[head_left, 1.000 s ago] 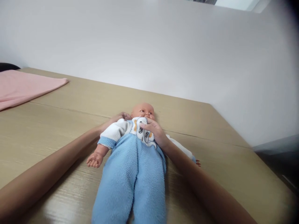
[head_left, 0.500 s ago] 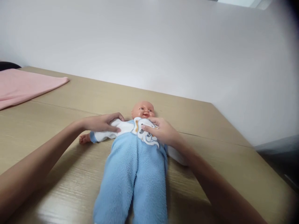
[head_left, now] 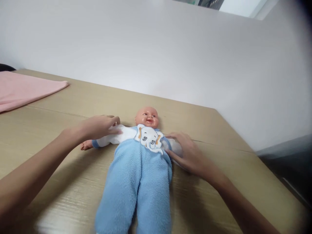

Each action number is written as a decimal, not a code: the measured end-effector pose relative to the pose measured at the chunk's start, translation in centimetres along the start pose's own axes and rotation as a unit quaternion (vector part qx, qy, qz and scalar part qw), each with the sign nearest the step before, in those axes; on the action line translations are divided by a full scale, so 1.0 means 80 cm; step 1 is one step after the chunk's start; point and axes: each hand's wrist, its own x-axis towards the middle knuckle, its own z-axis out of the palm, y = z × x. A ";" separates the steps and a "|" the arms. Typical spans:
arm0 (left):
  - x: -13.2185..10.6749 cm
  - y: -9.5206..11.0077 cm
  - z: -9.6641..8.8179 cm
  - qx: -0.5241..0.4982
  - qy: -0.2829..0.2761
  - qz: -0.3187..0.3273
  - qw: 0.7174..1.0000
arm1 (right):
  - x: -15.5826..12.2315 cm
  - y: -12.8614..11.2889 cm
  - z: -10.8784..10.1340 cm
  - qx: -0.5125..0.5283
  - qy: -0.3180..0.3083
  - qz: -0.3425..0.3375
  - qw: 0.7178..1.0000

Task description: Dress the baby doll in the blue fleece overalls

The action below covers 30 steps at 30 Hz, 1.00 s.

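A baby doll (head_left: 146, 117) lies on its back on the table, head at the far end. It wears a fleecy blue and white romper (head_left: 129, 182) with an elephant patch (head_left: 148, 138) on the chest. My left hand (head_left: 103, 126) is curled round the white sleeve (head_left: 128, 133) at the left, thumb in front and fingers behind. Beside the doll's other arm, my right hand (head_left: 186, 151) has thumb and fingers apart around the sleeve, near the patch's edge. That arm's lower part is hidden behind my hand.
The wooden table (head_left: 80, 94) has a seam across it. A pink cloth (head_left: 26, 87) lies at its far left. Behind stands a pale wall (head_left: 156, 48). Something dark (head_left: 287, 175) is beyond the table's right edge.
My right hand has moved off the elephant patch to the right, onto the doll's sleeve, uncovering the patch. My left hand has shifted slightly left along the other sleeve.
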 end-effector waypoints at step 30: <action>0.059 0.190 0.056 -0.106 0.309 0.456 0.828 | -0.014 0.006 0.022 0.062 0.214 -0.111 0.969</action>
